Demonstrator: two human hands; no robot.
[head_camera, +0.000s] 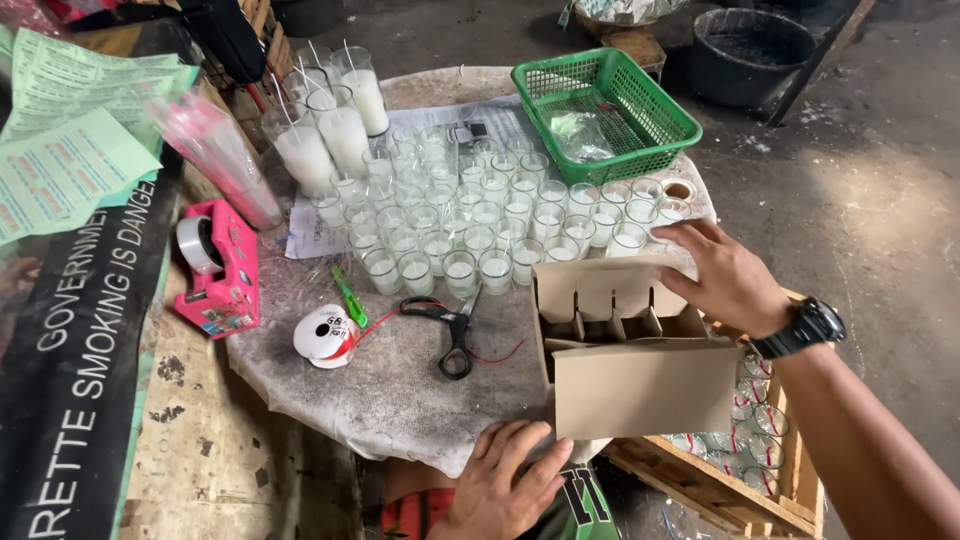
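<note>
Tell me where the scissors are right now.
In the head view, the black-handled scissors lie mid-table, between the ribbon spool and the cardboard box, just below the candle glasses.
</note>
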